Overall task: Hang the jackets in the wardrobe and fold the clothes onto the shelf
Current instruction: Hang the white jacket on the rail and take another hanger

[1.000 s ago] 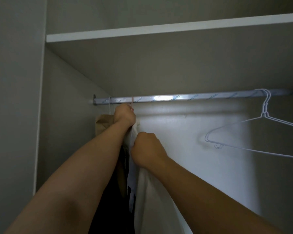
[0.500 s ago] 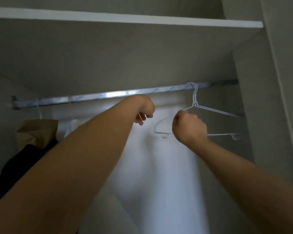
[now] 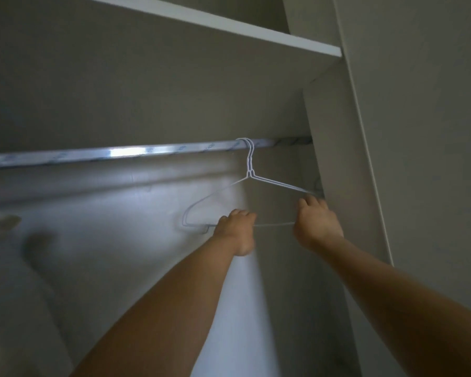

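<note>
Left hand (image 3: 237,231) has its fingers curled round the bottom bar of the white wire hangers (image 3: 249,170), right hand (image 3: 317,223) grips the same bar further right. They hang off the rail (image 3: 120,155) near its right end, under the shelf (image 3: 229,23).

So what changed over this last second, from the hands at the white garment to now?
Both hands left the hung white garment at the rail's left end and moved right to the empty wire hangers. The left hand now takes a grip on the bottom wire; the right hand touches the right side, its grip unclear. The hangers stay hooked on the rail.
</note>
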Motion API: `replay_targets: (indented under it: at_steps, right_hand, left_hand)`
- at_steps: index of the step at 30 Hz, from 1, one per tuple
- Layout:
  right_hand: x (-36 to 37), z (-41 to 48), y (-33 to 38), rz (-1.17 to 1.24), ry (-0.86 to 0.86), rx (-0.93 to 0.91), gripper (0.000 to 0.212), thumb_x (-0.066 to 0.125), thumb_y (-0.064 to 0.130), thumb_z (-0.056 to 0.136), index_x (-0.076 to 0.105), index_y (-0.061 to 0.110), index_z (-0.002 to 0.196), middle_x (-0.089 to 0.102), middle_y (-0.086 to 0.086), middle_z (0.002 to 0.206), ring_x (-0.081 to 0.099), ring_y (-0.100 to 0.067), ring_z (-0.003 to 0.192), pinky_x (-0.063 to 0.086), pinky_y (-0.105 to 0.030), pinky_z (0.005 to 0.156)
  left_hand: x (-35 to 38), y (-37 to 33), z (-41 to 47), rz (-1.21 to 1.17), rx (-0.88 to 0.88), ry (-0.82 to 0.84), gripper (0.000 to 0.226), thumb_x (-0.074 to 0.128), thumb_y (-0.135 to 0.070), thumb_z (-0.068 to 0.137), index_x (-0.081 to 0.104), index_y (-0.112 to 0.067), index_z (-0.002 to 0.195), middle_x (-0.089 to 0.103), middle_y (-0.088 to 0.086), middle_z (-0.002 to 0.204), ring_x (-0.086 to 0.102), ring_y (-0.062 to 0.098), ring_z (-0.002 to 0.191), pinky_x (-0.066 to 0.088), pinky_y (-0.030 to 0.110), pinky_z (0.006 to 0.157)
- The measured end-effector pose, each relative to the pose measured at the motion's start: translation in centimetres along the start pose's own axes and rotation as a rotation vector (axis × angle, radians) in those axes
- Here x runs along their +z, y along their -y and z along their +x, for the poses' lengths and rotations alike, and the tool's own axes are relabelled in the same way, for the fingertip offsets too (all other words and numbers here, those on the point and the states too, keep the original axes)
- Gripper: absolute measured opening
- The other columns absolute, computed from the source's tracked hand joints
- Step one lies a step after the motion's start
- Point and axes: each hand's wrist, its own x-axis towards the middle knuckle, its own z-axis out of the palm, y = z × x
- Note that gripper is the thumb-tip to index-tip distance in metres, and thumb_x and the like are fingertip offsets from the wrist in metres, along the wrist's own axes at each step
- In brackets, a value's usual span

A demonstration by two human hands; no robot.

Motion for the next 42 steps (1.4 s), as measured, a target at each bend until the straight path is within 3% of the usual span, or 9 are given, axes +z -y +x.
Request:
replay_targets:
  at_steps: [3, 6, 14, 21, 24, 27, 32, 36, 42]
  right_hand:
    - [0.6, 0.6, 0.2, 0.031, -0.066, -0.025, 0.044, 0.046, 0.015, 0.087, 0.049, 0.010, 0.131, 0.037, -0.012, 0.150, 0.030, -0.032, 0.138, 0.036, -0.043, 0.106]
    - [1.2, 0.9, 0.5, 0.031, -0.126, -0.073, 0.043, 0.044, 0.015, 0.090, 0.048, 0.009, 0.133, 0.030, -0.011, 0.156, 0.024, -0.031, 0.142, 0.032, -0.043, 0.107]
    - [2.2, 1.1, 1.3, -0.024, -0.178, -0.067, 0.036, 0.045, 0.024, 0.097, 0.042, 0.015, 0.131, 0.041, -0.012, 0.147, 0.035, -0.036, 0.133, 0.031, -0.045, 0.107]
    - [0.7, -0.1, 4.0, 0.033, -0.152, -0.158, 0.034, 0.042, 0.004, 0.092, 0.042, 0.018, 0.123, 0.059, -0.013, 0.111, 0.062, -0.038, 0.092, 0.038, -0.035, 0.066]
    - [-0.7, -0.8, 4.1, -0.038, -0.195, -0.241, 0.022, 0.042, 0.021, 0.102, 0.041, 0.018, 0.124, 0.056, -0.012, 0.109, 0.063, -0.038, 0.087, 0.037, -0.035, 0.061]
    - [-2.0, -1.4, 4.1, -0.147, -0.231, -0.287, 0.023, 0.045, 0.027, 0.103, 0.040, 0.018, 0.124, 0.054, -0.010, 0.105, 0.063, -0.037, 0.081, 0.032, -0.033, 0.053]
    - [-3.6, -1.8, 4.9, -0.262, -0.238, -0.306, 0.041, 0.052, 0.007, 0.088, 0.039, 0.016, 0.126, 0.061, -0.008, 0.102, 0.061, -0.033, 0.089, 0.028, -0.032, 0.057]
    - [-4.0, -1.9, 6.2, -0.234, -0.269, -0.305, 0.025, 0.049, 0.008, 0.091, 0.046, 0.016, 0.115, 0.055, -0.009, 0.114, 0.050, -0.032, 0.102, 0.031, -0.037, 0.074]
    - [-4.8, -1.5, 7.5, -0.147, -0.350, -0.279, 0.022, 0.048, 0.000, 0.085, 0.048, 0.011, 0.104, 0.046, -0.012, 0.109, 0.043, -0.033, 0.097, 0.027, -0.037, 0.072]
  left_hand:
    - [2.2, -0.8, 1.1, -0.020, 0.044, 0.039, 0.087, 0.057, -0.014, 0.082, 0.015, -0.024, 0.157, 0.022, -0.004, 0.163, 0.014, 0.018, 0.151, 0.023, 0.042, 0.117]
    - [3.7, -0.6, 1.6, 0.019, 0.046, 0.086, 0.091, 0.058, -0.017, 0.082, 0.009, -0.023, 0.159, 0.027, 0.000, 0.161, 0.019, 0.022, 0.150, 0.026, 0.040, 0.117]
    - [3.7, 3.8, 0.8, 0.024, -0.056, -0.123, 0.037, 0.058, -0.042, 0.095, 0.061, -0.016, 0.121, 0.059, 0.009, 0.124, 0.056, 0.031, 0.115, 0.046, 0.035, 0.093]
    - [1.8, 5.9, -1.7, 0.014, -0.086, -0.178, 0.028, 0.064, -0.047, 0.092, 0.073, -0.021, 0.097, 0.070, 0.007, 0.097, 0.065, 0.029, 0.091, 0.049, 0.030, 0.075]
    - [1.0, 5.5, -2.6, -0.007, -0.086, -0.196, 0.026, 0.065, -0.049, 0.091, 0.074, -0.025, 0.097, 0.071, 0.003, 0.095, 0.065, 0.026, 0.090, 0.050, 0.029, 0.074]
    - [-0.2, 5.0, -3.2, -0.043, -0.112, -0.158, 0.018, 0.067, -0.035, 0.090, 0.074, -0.026, 0.103, 0.070, 0.001, 0.104, 0.065, 0.025, 0.098, 0.054, 0.031, 0.082]
    - [-2.1, 4.5, -3.1, -0.138, -0.154, -0.007, 0.047, 0.058, -0.004, 0.087, 0.064, -0.023, 0.130, 0.062, 0.002, 0.128, 0.061, 0.024, 0.116, 0.051, 0.036, 0.100]
    - [-2.5, 4.9, -2.9, -0.234, -0.206, 0.013, 0.056, 0.053, -0.005, 0.087, 0.054, -0.021, 0.141, 0.057, 0.006, 0.139, 0.055, 0.026, 0.125, 0.047, 0.036, 0.106]
    - [-4.1, 5.4, -2.5, -0.523, -0.259, -0.173, 0.057, 0.051, -0.015, 0.098, 0.037, -0.017, 0.153, 0.050, 0.006, 0.149, 0.051, 0.025, 0.132, 0.039, 0.032, 0.112]
